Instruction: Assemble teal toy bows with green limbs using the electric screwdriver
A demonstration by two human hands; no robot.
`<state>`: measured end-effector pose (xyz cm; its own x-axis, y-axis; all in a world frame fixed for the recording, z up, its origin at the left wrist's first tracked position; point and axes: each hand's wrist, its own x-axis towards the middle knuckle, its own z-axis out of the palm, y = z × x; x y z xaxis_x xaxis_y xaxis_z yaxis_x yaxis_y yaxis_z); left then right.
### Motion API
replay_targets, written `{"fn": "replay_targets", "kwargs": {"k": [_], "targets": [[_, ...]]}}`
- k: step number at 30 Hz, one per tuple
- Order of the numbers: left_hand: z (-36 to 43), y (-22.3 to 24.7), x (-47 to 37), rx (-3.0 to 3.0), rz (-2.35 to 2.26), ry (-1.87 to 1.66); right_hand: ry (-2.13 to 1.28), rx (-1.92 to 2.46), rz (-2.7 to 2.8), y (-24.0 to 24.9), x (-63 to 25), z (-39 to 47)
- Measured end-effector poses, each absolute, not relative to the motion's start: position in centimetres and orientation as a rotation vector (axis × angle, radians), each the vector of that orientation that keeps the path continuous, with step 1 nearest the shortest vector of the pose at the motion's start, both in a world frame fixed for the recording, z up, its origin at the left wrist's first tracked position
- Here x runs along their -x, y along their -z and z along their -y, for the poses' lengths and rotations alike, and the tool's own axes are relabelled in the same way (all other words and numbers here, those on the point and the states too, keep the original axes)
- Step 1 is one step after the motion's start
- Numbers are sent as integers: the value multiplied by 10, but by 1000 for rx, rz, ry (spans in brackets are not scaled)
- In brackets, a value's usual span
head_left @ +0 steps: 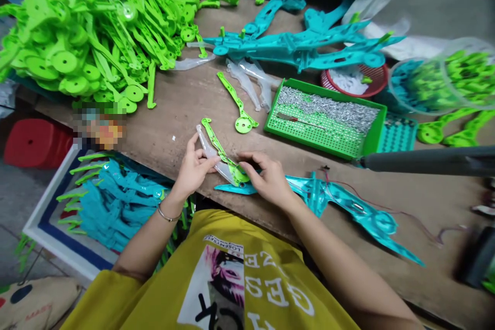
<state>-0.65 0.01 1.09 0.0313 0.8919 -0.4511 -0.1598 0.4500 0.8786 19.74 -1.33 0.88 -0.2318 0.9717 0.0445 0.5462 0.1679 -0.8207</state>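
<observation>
My left hand (196, 166) pinches a translucent plastic piece (224, 171) that lies along a long green plastic part (214, 140). The fingers of my right hand (266, 175) are closed on the wide, round end of that green part. Both pieces are held together just above the front edge of the bench. Below and to the right of my hands lies a long turquoise plastic part (344, 200), partly covered by my right hand and wrist. Another green part (243, 122) with a round end rests on the bench beyond my hands.
A green tray (317, 142) holds small metal pieces and a screwdriver (299, 120). A large heap of green parts (96, 36) is at the back left, turquoise parts (270, 49) at the back. A grey rod (425, 159) reaches in from the right. A crate (42, 216) of turquoise parts stands lower left.
</observation>
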Motion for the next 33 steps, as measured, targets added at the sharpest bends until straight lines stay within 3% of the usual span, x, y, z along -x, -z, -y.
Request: {"fn": "replay_targets", "kwargs": {"k": [7,11,20,28,33], "targets": [[-2,-4,4,-837,-1302,-944,-922,1389,2080,-13,-196,15],[-4,-6,9,-1085,-1385,-770,-931,1374,2188,-14,-197,15],[-8,-23,17,-2258,-1884,-200,-982,1381,2220,-14,-196,11],[-27,-15,35,-2508,-1577,-409,-1017,1419,2222,-18,-194,11],[-97,-13,50,-2425,-1658,-625,-1049,1438,2204,-21,-193,9]]}}
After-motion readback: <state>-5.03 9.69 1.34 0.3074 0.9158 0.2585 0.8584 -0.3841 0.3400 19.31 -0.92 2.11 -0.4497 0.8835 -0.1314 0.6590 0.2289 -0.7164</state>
